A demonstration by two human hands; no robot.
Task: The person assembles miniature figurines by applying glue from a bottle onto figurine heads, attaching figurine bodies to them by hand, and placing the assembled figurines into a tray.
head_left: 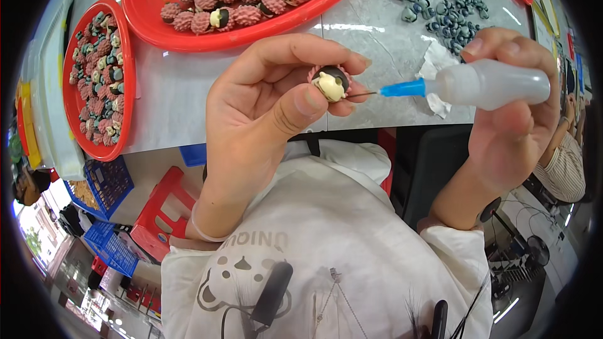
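Note:
My left hand point(248, 113) pinches a small pink ridged piece point(331, 83) between thumb and fingers. A cream shape sits in its dark opening, facing up. My right hand point(512, 135) is wrapped round a translucent white squeeze bottle point(490, 83), held on its side. From the bottle's blue nozzle point(402, 88) a thin metal needle points left, its tip at the right edge of the piece. Whether the tip touches it I cannot tell.
A large red tray point(232, 40) holds several pink pieces. On the left stands a smaller red tray point(128, 81) of mixed pieces. Dark blue-green pieces point(461, 19) lie loose on the grey table point(352, 37), near a crumpled white tissue point(436, 66). A red stool point(163, 207) stands below.

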